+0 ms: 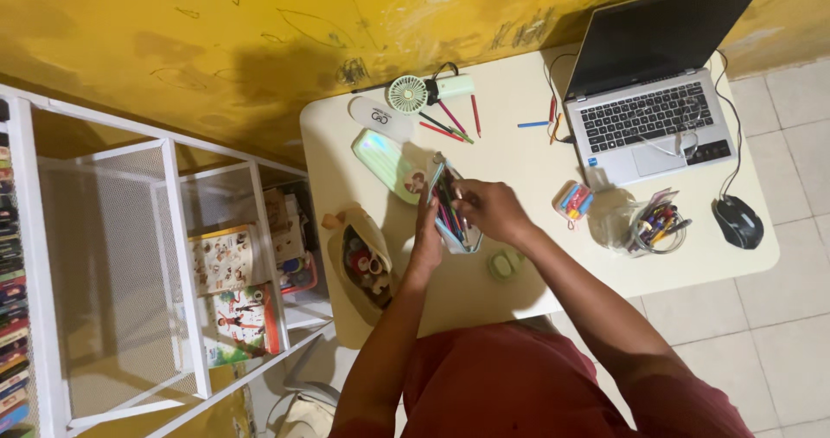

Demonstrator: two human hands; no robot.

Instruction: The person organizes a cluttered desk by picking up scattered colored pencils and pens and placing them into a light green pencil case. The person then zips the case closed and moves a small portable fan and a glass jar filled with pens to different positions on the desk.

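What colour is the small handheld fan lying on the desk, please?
The fan is pale mint green, seen best in the head view, near the wall.

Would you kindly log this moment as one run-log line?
left hand: holds open pencil case | right hand: fingers inside case among pens | nearby: green pouch, small fan, laptop

Dark laptop screen (661, 27) at desk's far right; colourful illustrated booklets (226, 261) on white shelf, left.

Hands (458, 222) together, fingers curled
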